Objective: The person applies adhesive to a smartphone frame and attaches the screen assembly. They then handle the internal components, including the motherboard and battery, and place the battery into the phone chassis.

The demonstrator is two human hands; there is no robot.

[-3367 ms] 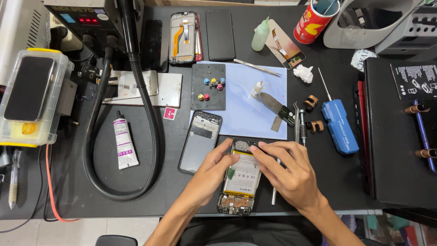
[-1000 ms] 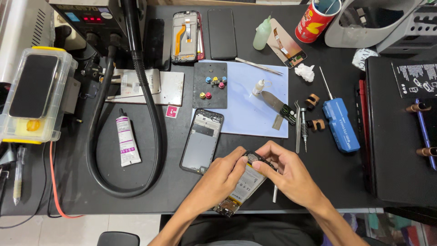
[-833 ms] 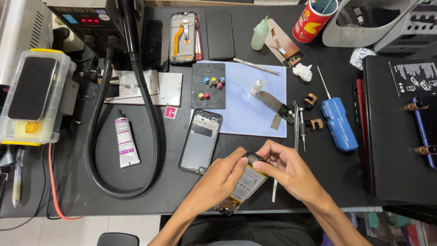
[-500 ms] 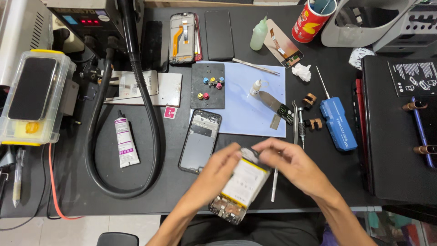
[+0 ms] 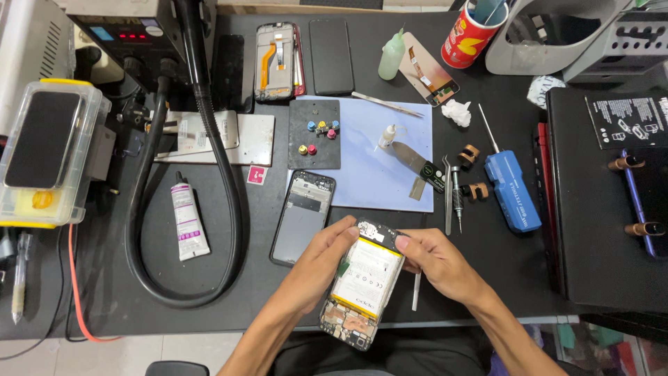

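Packages first: red cylindrical can (image 5: 467,33) with yellow markings, far right of centre, tools standing in it. White glue tube (image 5: 186,218) with purple-printed label lies flat at left, inside the loop of a black hose (image 5: 226,209). Small pink square sticker (image 5: 256,174) just far of the tube. Pale green squeeze bottle (image 5: 391,54) stands left of the can. Black card (image 5: 630,121) with white print rests on the dark case at far right. Clear plastic box (image 5: 49,154) with yellow trim at left edge, a dark phone on its lid. Blue rectangular tool (image 5: 511,191) with a metal tip lies right of a light blue mat (image 5: 369,177); black pad (image 5: 314,134) on the mat's left side carries 5 small coloured caps.

Opened phone (image 5: 362,282), back removed, battery with white-and-yellow label showing, is held tilted over the near edge of the black surface (image 5: 111,292), centre. Left hand (image 5: 321,259) has its grip clamped on the phone's left edge, fingers curled over the top corner. Right hand (image 5: 437,261) pinches the top right corner, thumb and forefinger together on it. Separate phone frame (image 5: 303,217) lies flat just left of the left hand. Tweezers (image 5: 447,193) and a small screwdriver (image 5: 458,202) lie far of the right hand, well apart from it.
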